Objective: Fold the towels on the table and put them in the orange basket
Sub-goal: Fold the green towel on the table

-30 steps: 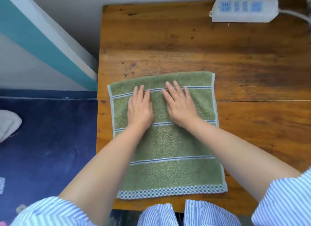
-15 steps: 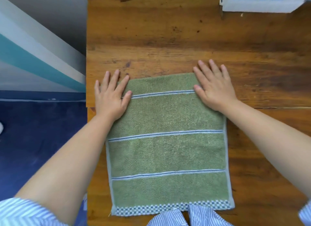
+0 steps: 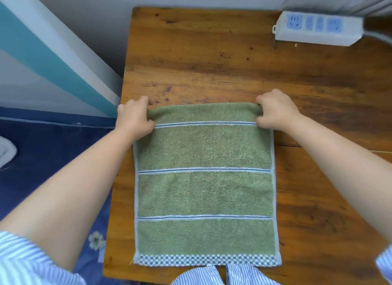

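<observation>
Wooden table (image 3: 212,57), worn top, set against a grey wall; blue floor to the left.

Item: green towel (image 3: 204,191), blue stripes, check border nearest the person. Lies flat on the table, near edge at the table's front. Far edge lifted slightly at both corners.

Item: left hand (image 3: 135,117), fingers curled round the far left corner, pinching it. Right hand (image 3: 273,113), likewise clamped on the far right corner.

Item: power strip (image 3: 316,29), far right of the table, well apart from the towel.

Item: orange basket. Not in view.

Risks, as judged: the left corner sits near the table's side edge, so a pull skewed leftward could drag cloth over it. Uneven lift between the hands would bring the far edge down crooked against the check border. A loose pinch on thick terry could let one corner drop mid-fold.

Change from half a second back: both hands then lay flat with straight fingers at the far corners, smoothing; they now grip those corners. A second back they pressed side by side at the towel's middle.
</observation>
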